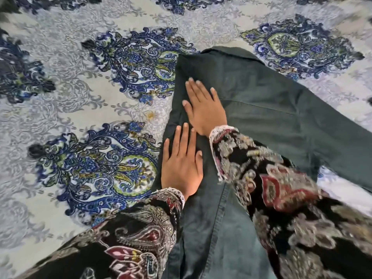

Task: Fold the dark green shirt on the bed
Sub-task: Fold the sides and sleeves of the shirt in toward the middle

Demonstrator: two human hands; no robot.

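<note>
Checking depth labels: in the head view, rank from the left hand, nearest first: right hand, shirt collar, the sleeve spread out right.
1. Right hand, just above the left hand.
2. Collar of the dark green cotton shirt, top edge.
3. Spread sleeve, far right.

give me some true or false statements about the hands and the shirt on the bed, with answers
1. Both hands lie flat, palms down, on the shirt. True.
2. The left hand is farther from the collar than the right hand. True.
3. The right hand is pinching a sleeve of the shirt and lifting it. False: its fingers are spread flat on the cloth, gripping nothing.
4. The shirt is bright red. False: it is dark green.
5. The bedspread has a blue ornate pattern on a pale ground. True.
6. The hands rest near the right edge of the shirt. False: they rest along its left edge.
</note>
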